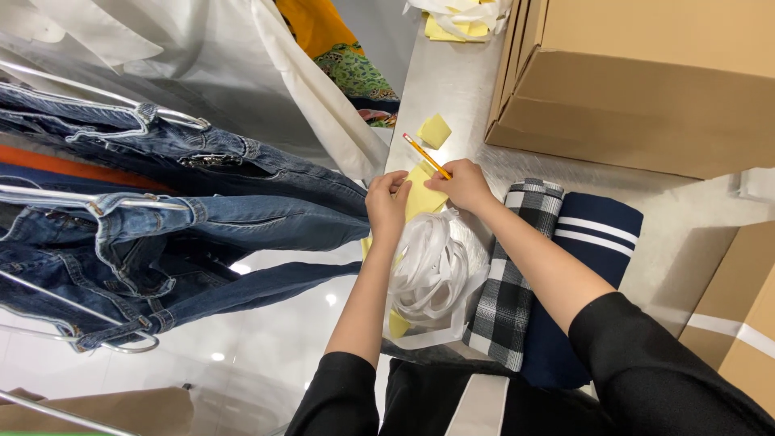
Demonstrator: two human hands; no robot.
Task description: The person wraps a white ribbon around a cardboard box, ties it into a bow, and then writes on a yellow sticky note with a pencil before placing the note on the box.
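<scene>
On the steel tabletop (460, 89), the right hand (464, 184) has its grip clenched around a yellow pencil (427, 157) whose tip meets a yellow paper slip (421, 196), while the left hand (387, 202) pinches that slip's edge, just above a bundle of white bands (428, 270).
</scene>
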